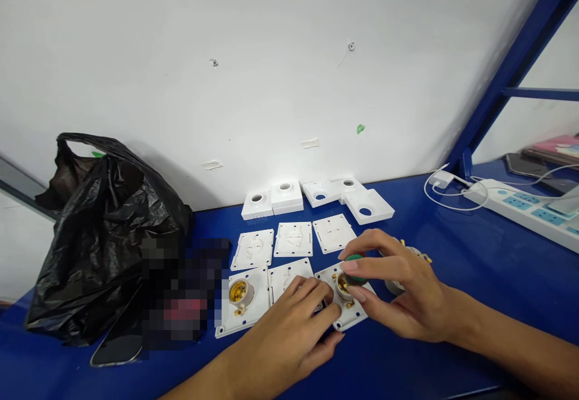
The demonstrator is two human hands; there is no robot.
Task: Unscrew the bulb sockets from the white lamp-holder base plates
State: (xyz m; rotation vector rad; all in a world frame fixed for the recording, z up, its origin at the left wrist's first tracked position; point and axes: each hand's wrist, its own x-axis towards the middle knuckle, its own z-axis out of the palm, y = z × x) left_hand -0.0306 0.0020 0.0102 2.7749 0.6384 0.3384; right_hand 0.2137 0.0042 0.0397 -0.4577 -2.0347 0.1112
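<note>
My right hand [407, 291] pinches a short round green-topped tool [355, 265] between thumb and fingers, over the brass-lined lamp socket [344, 285] on the right front base plate [346, 321]. My left hand [298, 321] has its curled fingers at that plate's left edge, gripping it; something dark shows between the fingers. Under and behind my left hand lies another white plate [289, 270], partly hidden. Farther left, a plate [251, 318] carries a second socket [239, 292]. A loose round socket [398, 285] is partly hidden behind my right hand.
Three flat white plates [294, 240] lie in a row behind. Several white covers with round holes [287, 198] stand near the wall. A black plastic bag [108, 237] and a phone [117, 342] are at the left. At the right are a power strip [520, 207] and a white cable [461, 209].
</note>
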